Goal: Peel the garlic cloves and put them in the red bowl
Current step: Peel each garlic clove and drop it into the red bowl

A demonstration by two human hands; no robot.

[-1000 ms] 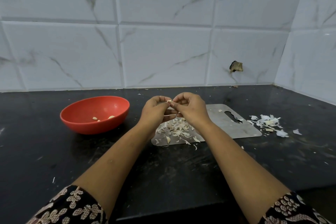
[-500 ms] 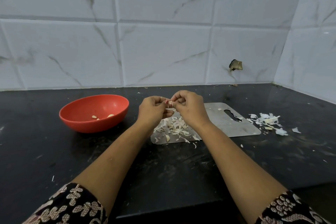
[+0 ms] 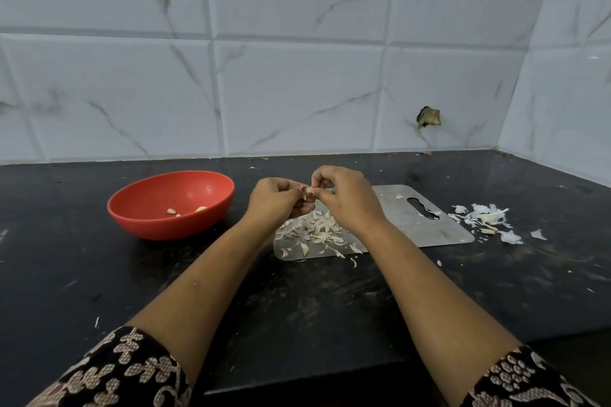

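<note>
Both hands meet above the left part of a grey cutting board (image 3: 401,218). My left hand (image 3: 277,200) and my right hand (image 3: 345,196) pinch one small garlic clove (image 3: 309,192) between their fingertips; most of the clove is hidden by the fingers. Under the hands lies a heap of pale garlic skins (image 3: 315,228) on the board. The red bowl (image 3: 170,205) stands to the left on the black counter, with a few peeled cloves (image 3: 185,211) inside.
A second scatter of garlic skins and pieces (image 3: 486,218) lies on the counter right of the board. The tiled wall runs along the back and the right side. The counter's front edge is near my forearms.
Both hands stay together over the board, working the same clove with small finger movements. The bowl and board have not moved.
</note>
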